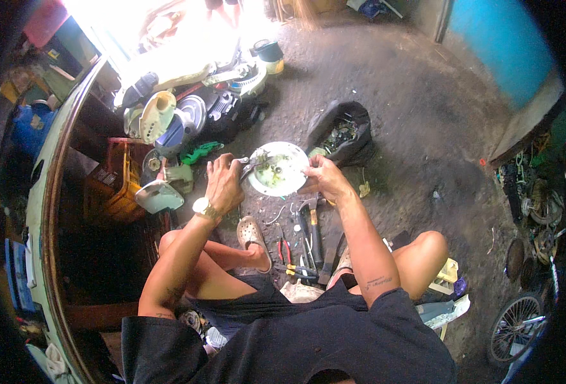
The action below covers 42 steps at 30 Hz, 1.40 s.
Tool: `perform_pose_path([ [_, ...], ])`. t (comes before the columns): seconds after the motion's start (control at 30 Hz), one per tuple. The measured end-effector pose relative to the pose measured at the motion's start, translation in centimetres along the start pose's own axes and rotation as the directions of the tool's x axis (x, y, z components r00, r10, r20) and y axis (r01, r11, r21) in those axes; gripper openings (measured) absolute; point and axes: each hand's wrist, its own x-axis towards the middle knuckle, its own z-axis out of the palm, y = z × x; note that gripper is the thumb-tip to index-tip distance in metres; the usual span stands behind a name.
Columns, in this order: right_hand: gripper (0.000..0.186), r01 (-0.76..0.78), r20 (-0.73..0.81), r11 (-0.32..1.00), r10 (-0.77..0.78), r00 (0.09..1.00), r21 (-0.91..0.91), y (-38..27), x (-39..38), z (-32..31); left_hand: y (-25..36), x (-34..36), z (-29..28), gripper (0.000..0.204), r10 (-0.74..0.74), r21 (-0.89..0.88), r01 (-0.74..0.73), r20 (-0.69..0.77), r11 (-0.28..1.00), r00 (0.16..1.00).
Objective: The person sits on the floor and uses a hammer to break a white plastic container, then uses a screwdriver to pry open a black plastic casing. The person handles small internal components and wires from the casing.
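Observation:
A round white plastic piece [281, 182], shaped like a shallow dish with small dark parts and yellowish-green stains inside, is held up in front of me. My right hand [326, 178] grips its right rim with the thumb on top. My left hand [224, 182], with a watch on the wrist, is closed around a pair of metal pliers [249, 168]. The jaws reach the left side of the white piece; whether they clamp it I cannot tell. On the floor below are a hammer [315, 233], red-handled pliers [285, 249] and yellow-and-black pliers [295, 271].
Just beyond the white piece sits a black bag-like container [340, 153] of small metal bits. Scrap plastic and fan parts [190, 112] are heaped at the far left, near an orange crate [126, 173]. A bicycle wheel [516, 328] stands at the right.

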Motion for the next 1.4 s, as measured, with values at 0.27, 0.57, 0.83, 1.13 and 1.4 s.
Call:
perform_pose_path([
  [0.27, 0.025, 0.018, -0.007, 0.997, -0.019, 1.0, -0.069, -0.2, -1.9, 0.7, -0.4, -1.3, -0.8, 0.079, -0.073, -0.035, 0.074, 0.048, 0.997, 0.996],
  [0.57, 0.032, -0.068, -0.14, 0.939, 0.021, 0.99, -0.336, 1.6, 0.1, -1.6, -1.0, -2.3, 5.6, 0.081, -0.004, -0.016, 0.007, 0.137, 1.0, 0.991],
  [0.83, 0.037, -0.16, -0.37, 0.957, 0.061, 0.927, -0.244, 9.5, 4.4, -10.0, -5.1, -1.9, 7.4, 0.059, -0.461, 0.085, 0.46, 0.32, 0.884, 0.827],
  [1.13, 0.072, -0.722, -0.704, 0.002, -0.219, 0.675, -0.692, 27.9, -0.9, -17.3, -5.6, -5.4, 18.8, 0.059, -0.642, 0.115, 0.658, 0.395, 0.745, 0.658],
  [1.4, 0.04, -0.465, -0.561, 0.469, -0.08, 0.824, -0.751, 23.6, -1.0, -11.2, -2.3, -4.4, 23.9, 0.061, -0.675, 0.092, 0.705, 0.398, 0.703, 0.621],
])
